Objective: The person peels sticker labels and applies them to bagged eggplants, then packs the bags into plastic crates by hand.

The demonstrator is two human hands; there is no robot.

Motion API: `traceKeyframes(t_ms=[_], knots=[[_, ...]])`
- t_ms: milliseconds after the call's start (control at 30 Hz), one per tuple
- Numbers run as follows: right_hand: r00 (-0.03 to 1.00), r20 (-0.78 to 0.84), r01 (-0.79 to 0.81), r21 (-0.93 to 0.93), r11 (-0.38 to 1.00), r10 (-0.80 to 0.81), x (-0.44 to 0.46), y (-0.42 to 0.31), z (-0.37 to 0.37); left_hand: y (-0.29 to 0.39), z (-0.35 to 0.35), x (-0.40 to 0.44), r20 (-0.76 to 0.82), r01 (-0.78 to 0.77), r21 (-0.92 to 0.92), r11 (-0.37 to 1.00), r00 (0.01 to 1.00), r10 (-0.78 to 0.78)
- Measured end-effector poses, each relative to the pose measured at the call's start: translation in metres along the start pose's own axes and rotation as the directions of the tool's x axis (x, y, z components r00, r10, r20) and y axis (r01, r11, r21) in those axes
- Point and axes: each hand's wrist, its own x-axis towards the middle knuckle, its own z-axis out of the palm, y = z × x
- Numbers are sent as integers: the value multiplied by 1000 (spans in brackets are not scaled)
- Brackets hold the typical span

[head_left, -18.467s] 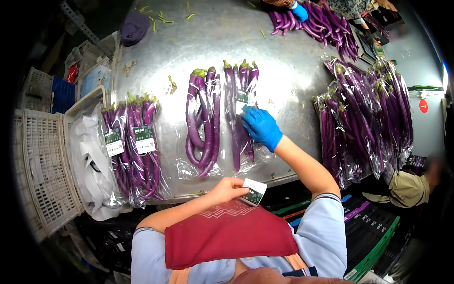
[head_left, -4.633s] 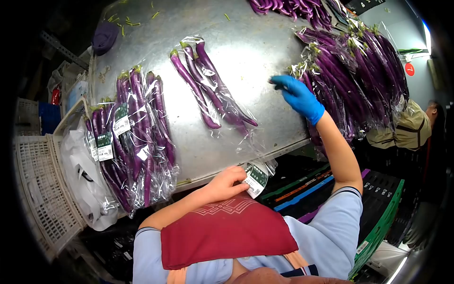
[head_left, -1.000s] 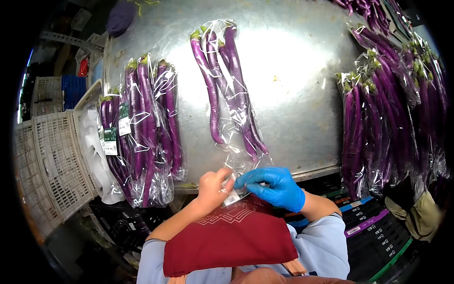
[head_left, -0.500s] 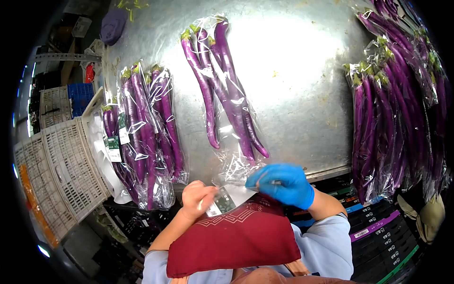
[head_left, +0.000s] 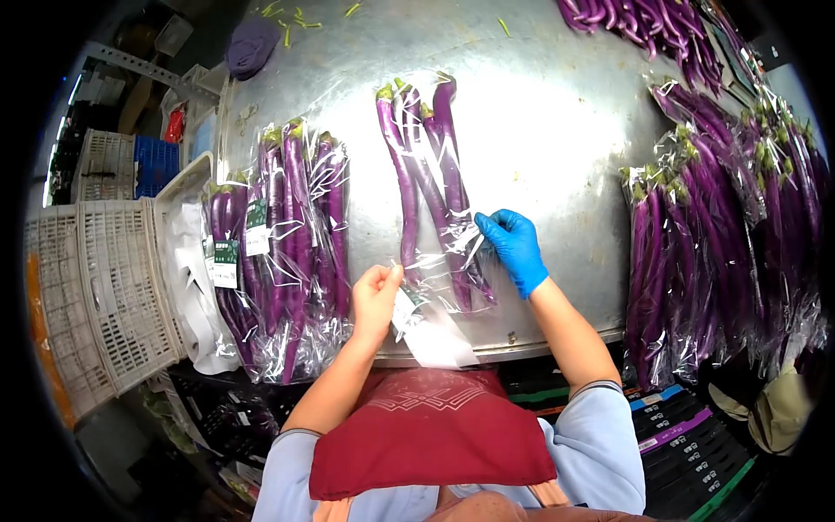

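In front of me on the metal table (head_left: pixel 557 217) lies a clear bag of long purple eggplants (head_left: pixel 406 191), its stem ends pointing away. My bare left hand (head_left: pixel 376 300) is closed on the edge of a label strip (head_left: pixel 435 337), which has a white, ribbon-like tail hanging over the table's near edge. My right hand (head_left: pixel 515 248), in a blue glove, pinches the clear plastic at the right side of the bag. To the left, bagged eggplants (head_left: pixel 296 235) lie side by side, some with a green and white label (head_left: pixel 224 263).
Many bagged eggplants (head_left: pixel 696 235) are heaped at the right edge. Loose eggplants (head_left: pixel 644 26) lie at the back right. A purple cloth (head_left: pixel 252 48) and green stem bits rest at the back left. White plastic baskets (head_left: pixel 122 287) stand left; dark crates (head_left: pixel 687 444) are below right.
Both hands have moved forward from near the apron to over the table. The right hand has gone to the bag's side, and the label strip has come away from the apron with the left hand.
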Motion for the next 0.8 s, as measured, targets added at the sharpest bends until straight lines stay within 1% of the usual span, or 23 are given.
traceKeyframes(t_ms=[67,100,200,300,367,400,433,467,500,533,567,600,633,667,700,733,800], knots=[[1000,-22,-25,-215,976,21,9,9,-3,-3,7,9,16,77,43,996,997,-78],[999,-26,20,-325,945,-30,11,8,-1,-7,9,12,19,126,-46,991,992,-125],[996,-20,69,-508,859,-92,11,-7,0,-4,10,15,70,211,-114,971,976,-204],[986,-40,124,-459,880,-160,12,-7,-16,-7,12,17,91,192,-109,975,979,-182],[996,-91,-39,-286,957,14,6,-21,-23,-17,11,20,108,182,-108,977,979,-171],[989,-105,-121,-192,974,102,3,-30,-26,-13,11,19,124,203,-137,970,975,-186],[980,-124,-177,-176,968,157,6,-29,-37,-9,10,17,141,223,-165,961,969,-201],[978,-195,-121,-240,963,74,7,-24,-42,-6,10,17,157,241,-195,951,965,-212],[935,-250,149,-365,919,-251,1,-26,-38,-5,10,19,147,237,-196,951,966,-210],[795,-255,383,-490,783,-550,-6,-26,-29,-9,11,21,134,235,-199,951,968,-211],[853,-100,389,-533,751,-513,-27,-51,-12,-13,11,20,121,244,-197,949,967,-224],[818,91,515,-558,651,-569,-35,-53,4,-14,10,19,129,242,-192,951,967,-220],[761,306,618,-609,496,-572,-43,-64,27,-14,9,19,140,239,-183,954,966,-215],[818,392,533,-794,294,-422,-49,-61,46,-14,9,19,153,235,-172,957,966,-210],[841,419,519,-806,285,-343,-36,-34,52,-13,7,19,163,238,-132,962,963,-216],[862,427,487,-848,210,-274,-24,-13,54,-17,7,19,153,225,-128,966,967,-205],[843,439,510,-835,208,-310,-22,-15,60,-24,5,18,126,195,-117,974,976,-180]])
